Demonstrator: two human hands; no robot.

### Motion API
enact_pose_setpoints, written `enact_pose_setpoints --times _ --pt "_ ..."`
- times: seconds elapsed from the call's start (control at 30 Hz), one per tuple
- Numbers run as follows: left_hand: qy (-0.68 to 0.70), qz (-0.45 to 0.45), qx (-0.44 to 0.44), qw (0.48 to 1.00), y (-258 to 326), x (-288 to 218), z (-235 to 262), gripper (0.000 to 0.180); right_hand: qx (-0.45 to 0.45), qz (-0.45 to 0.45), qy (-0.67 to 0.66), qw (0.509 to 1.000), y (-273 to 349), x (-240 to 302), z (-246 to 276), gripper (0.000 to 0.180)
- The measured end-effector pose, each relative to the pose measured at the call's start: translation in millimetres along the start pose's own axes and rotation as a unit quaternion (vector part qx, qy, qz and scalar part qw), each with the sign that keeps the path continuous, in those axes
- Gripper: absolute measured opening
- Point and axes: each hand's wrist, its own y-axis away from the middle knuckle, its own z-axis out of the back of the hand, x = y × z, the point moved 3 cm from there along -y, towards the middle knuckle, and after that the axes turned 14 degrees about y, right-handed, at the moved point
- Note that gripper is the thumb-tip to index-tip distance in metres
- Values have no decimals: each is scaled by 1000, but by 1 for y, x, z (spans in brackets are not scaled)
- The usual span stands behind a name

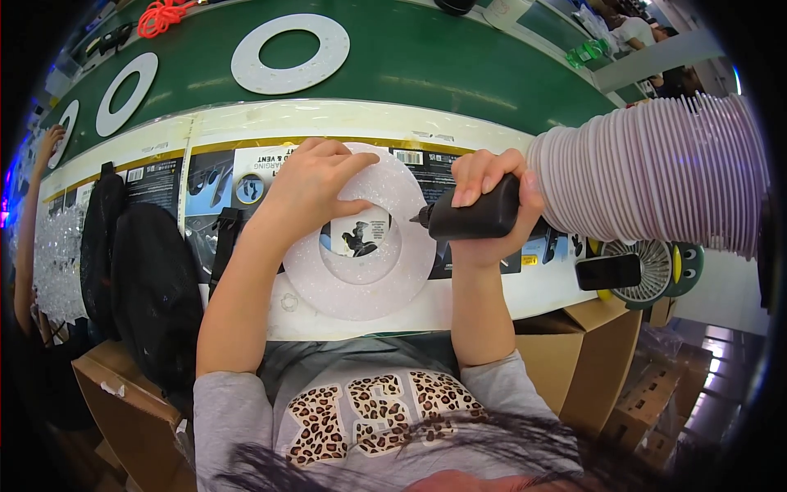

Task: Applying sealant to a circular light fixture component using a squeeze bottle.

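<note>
A flat, speckled white ring lies on the table in front of me; a second round edge inside it suggests another ring stacked with it. My left hand grips its upper left band, thumb at the inner edge and fingers across the top. In my right hand is a black squeeze bottle, tilted on its side. Its pointed nozzle aims left and sits over the ring's right band or just above it; whether it touches I cannot tell. Printed card shows through the ring's hole.
A long stack of white rings lies at the right. Beyond, single rings rest on the green belt. A phone and a fan are right; a black bag is left. Another person's hand touches a far-left ring.
</note>
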Motion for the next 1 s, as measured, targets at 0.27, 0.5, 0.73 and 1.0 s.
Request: enact_pose_setpoints --times 0.27,0.5,0.73,1.0 --pt "-1 -18 -4 1000 -1 -2 -3 51 12 -14 -3 1000 0 0 0 37" --pt "0 -17 -8 1000 0 1 -3 52 8 -21 9 1000 1 -5 -2 37" --pt "1 -17 -7 1000 1 1 -2 52 11 -16 12 1000 0 -6 -1 37" --pt "2 -12 -3 1000 0 1 -3 51 -8 0 -8 1000 -1 -5 3 36"
